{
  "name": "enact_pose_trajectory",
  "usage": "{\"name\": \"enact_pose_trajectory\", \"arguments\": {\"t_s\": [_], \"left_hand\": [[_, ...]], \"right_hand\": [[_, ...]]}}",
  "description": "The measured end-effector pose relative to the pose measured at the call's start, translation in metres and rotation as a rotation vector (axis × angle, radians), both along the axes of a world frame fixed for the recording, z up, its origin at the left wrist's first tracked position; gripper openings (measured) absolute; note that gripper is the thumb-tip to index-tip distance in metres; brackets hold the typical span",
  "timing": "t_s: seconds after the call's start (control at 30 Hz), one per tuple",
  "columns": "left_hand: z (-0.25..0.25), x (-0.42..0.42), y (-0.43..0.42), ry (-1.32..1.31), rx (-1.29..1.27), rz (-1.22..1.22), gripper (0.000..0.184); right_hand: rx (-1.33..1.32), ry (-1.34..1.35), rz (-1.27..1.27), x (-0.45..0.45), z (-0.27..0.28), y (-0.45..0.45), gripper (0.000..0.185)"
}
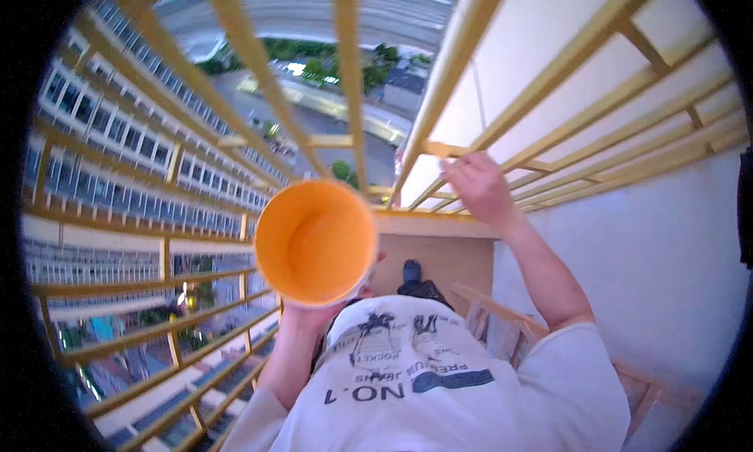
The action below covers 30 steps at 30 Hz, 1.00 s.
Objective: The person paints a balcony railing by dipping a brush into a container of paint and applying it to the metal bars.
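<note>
My left hand (311,317) holds a round paint bucket (315,240) from below and its near side. The inside of the bucket is coated orange-yellow, and a strip of its outer wall looks whitish. Raised ahead on the right, my right hand (475,187) is closed around what looks like a paintbrush (444,149). Its yellowish head is at the bars of a yellow metal railing (459,75), and motion blur hides whether it touches them. The fingers of my left hand are mostly hidden by the bucket.
Yellow bars (157,283) also run along my left side, with buildings (110,118) and a street far below beyond them. A pale wall (620,264) stands on the right. Near my legs is a wooden ladder or stand (510,318). A dark shoe (412,271) shows on the brown floor (455,257).
</note>
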<state>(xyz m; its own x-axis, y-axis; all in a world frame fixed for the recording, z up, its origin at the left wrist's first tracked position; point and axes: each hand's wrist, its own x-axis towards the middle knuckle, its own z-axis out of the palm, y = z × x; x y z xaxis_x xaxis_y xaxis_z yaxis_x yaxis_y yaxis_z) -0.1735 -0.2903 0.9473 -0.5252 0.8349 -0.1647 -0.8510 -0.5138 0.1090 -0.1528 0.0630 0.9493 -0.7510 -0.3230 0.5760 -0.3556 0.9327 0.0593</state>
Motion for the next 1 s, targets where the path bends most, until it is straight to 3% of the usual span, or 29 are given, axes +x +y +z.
{"name": "enact_pose_trajectory", "arguments": {"t_s": [0.1,0.17,0.2,0.27,0.37,0.47,0.53,0.63,0.67,0.73,0.87,0.9,0.97,1.0], "left_hand": [[-0.005,0.011,0.007,-0.136,0.075,-0.022,0.079],[-0.002,0.018,0.011,-0.142,0.072,-0.025,0.078],[-0.002,0.021,0.013,-0.136,0.066,-0.041,0.078],[-0.001,0.030,0.020,-0.160,0.052,-0.039,0.085],[0.008,0.038,0.028,-0.258,0.029,-0.088,0.094],[0.004,0.045,0.032,-0.276,-0.002,-0.082,0.095],[0.007,0.048,0.032,-0.217,-0.020,-0.081,0.089],[-0.017,0.050,0.021,-0.199,-0.043,-0.061,0.080],[-0.019,0.048,0.020,-0.209,-0.039,-0.080,0.078],[-0.012,0.049,0.021,-0.213,-0.002,-0.075,0.078],[-0.013,0.049,0.010,-0.267,-0.008,-0.069,0.079],[-0.014,0.048,0.007,-0.309,-0.011,-0.081,0.079],[-0.017,0.044,-0.002,-0.321,-0.014,-0.107,0.079],[-0.019,0.043,-0.007,-0.292,-0.017,-0.127,0.079]], "right_hand": [[-0.058,0.254,-0.011,-0.020,0.070,0.013,0.025],[-0.033,0.597,0.034,-0.026,0.132,0.020,0.042],[0.047,0.664,0.005,-0.020,0.161,0.021,0.049],[0.132,0.729,-0.024,-0.016,0.180,0.022,0.045],[-0.018,0.312,0.022,-0.014,0.084,0.015,0.035],[0.151,0.036,0.000,-0.011,-0.047,0.010,0.021],[0.102,0.124,-0.016,-0.018,-0.022,0.003,0.018],[-0.077,0.257,-0.008,-0.024,0.074,0.010,0.020],[0.078,0.445,0.018,-0.028,0.104,0.014,0.024],[0.095,0.561,-0.001,-0.024,0.118,0.005,0.029],[-0.065,0.342,0.003,-0.008,-0.002,-0.011,0.030],[-0.037,0.163,-0.035,-0.006,-0.044,-0.018,0.029],[-0.014,-0.019,-0.081,-0.008,-0.047,-0.031,0.028],[-0.015,0.068,-0.124,-0.011,-0.044,-0.026,0.030]]}}
